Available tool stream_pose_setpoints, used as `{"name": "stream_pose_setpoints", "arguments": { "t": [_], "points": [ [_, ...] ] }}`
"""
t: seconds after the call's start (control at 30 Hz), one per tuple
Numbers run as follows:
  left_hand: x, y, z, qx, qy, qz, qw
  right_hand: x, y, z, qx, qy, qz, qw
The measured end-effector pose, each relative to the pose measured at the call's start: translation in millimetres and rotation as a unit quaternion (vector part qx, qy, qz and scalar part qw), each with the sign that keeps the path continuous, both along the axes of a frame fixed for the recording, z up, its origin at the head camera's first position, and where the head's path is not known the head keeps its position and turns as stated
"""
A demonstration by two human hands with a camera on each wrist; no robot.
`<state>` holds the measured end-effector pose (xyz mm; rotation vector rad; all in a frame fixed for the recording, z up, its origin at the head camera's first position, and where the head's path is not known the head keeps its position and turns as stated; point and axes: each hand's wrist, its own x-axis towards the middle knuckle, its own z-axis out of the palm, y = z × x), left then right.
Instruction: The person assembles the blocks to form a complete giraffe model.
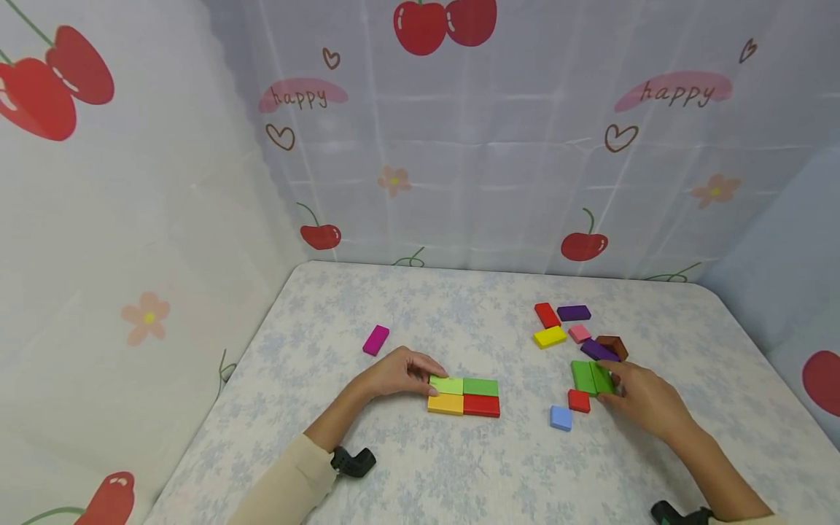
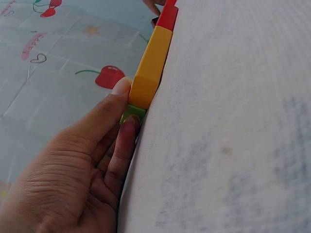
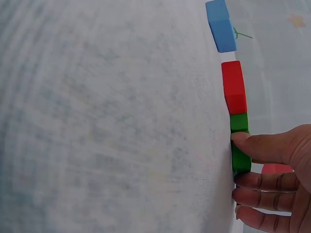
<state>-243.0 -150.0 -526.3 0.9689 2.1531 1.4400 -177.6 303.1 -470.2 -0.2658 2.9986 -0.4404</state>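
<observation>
My left hand [image 1: 399, 372] pinches the light green block [image 1: 446, 385], its fingers at the far edge and thumb at the near left corner. That block lies flat in a tight two-by-two group with a green block [image 1: 480, 387], a yellow-orange block [image 1: 445, 405] and a red block [image 1: 481, 406]. To the right, my right hand [image 1: 646, 397] holds a green block [image 1: 601, 378] by its two ends, thumb near and fingers far. Another green block [image 1: 583, 378] lies flush along its left side. In the right wrist view the thumb [image 3: 257, 147] presses the green block's end [image 3: 240, 158].
A small red block [image 1: 579, 401] and a blue block [image 1: 561, 418] lie nearer me. Beyond the right hand are purple blocks [image 1: 574, 313], a brown block [image 1: 613, 346], a pink one [image 1: 580, 333], a yellow one [image 1: 550, 337] and a red one [image 1: 547, 316]. A magenta block [image 1: 376, 340] lies far left.
</observation>
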Motion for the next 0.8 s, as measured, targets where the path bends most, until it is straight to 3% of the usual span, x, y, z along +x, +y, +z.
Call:
{"name": "stream_pose_setpoints", "arguments": {
  "t": [0.3,0.8],
  "points": [
    [-0.2,0,1.0,-0.003,-0.001,0.0,1.0,1.8,2,-1.8,-0.011,0.015,0.008,1.0],
    [-0.1,1,0.5,0.002,-0.002,-0.002,1.0,-11.5,9,-2.6,-0.045,-0.012,0.024,0.999]
  ]
}}
